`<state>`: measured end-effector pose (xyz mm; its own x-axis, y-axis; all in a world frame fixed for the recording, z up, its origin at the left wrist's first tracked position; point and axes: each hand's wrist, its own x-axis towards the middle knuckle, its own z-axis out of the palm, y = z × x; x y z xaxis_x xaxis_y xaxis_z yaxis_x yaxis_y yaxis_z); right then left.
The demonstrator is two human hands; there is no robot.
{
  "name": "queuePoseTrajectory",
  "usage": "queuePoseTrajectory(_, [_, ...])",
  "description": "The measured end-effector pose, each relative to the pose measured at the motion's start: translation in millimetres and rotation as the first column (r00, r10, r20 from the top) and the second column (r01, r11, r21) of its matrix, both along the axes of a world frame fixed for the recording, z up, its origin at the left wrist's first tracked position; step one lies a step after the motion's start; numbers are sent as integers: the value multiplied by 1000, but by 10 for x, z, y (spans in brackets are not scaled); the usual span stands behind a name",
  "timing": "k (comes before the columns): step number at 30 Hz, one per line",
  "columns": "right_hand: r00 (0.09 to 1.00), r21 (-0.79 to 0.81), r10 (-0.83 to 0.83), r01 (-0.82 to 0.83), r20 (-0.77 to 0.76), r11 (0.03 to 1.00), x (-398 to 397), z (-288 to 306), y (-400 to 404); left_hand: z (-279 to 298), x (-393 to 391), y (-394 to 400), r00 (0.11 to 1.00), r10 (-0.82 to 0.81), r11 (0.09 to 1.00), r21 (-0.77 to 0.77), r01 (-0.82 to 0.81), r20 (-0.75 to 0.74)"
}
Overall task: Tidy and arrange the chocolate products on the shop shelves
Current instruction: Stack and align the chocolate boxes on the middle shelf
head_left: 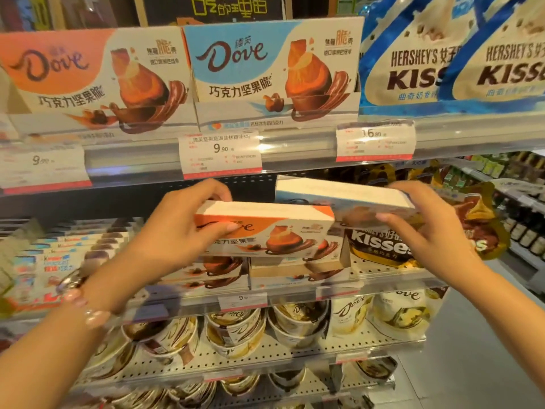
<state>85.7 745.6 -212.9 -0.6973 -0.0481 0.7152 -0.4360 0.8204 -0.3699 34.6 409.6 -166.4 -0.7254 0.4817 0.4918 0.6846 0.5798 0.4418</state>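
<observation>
- The left hand [188, 228] held an orange Dove box [265, 231] by its left end, fingers curled over the top edge and thumb pressed against the printed front.
- That box sat tilted in front of the middle shelf [383, 271], just above a stack of Dove boxes [224, 273] lying flat there.
- The right hand [424, 228] gripped a blue Dove box [342, 196] at its right end, fingers wrapped underneath and the thumb over the top; the box was blurred and slanted, its left end raised.
- The blue box hung higher than the orange one and to its right, their near corners close together; whether they touched could not be told.
- Behind the right hand lay a dark Hershey's Kisses bag [380, 246] on the middle shelf.
- On the top shelf stood an orange Dove display carton [88, 78], a blue Dove display carton [265, 69] beside it, and white Hershey's Kisses bags [442, 63] to the right.
- Price tags [221, 153] hung along the top shelf's edge.
- Dove tubs [236, 329] filled the lower shelf.
- A beaded bracelet [85, 305] circled the left wrist.
</observation>
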Motion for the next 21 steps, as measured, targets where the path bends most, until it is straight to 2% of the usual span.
queuePoseTrajectory(8, [934, -68, 167, -154, 317, 986, -206, -11, -209, -178, 53, -655, 994, 102, 993, -60, -100, 34])
queuePoseTrajectory(18, [899, -70, 170, -155, 404, 985, -344, -181, -337, -381, -60, -957, 988, 149, 987, -62, -146, 50])
queuePoseTrajectory(21, [906, -55, 154, -143, 395, 988, -377, -172, -346, -391, -102, -1055, 985, 163, 980, -128, -155, 52])
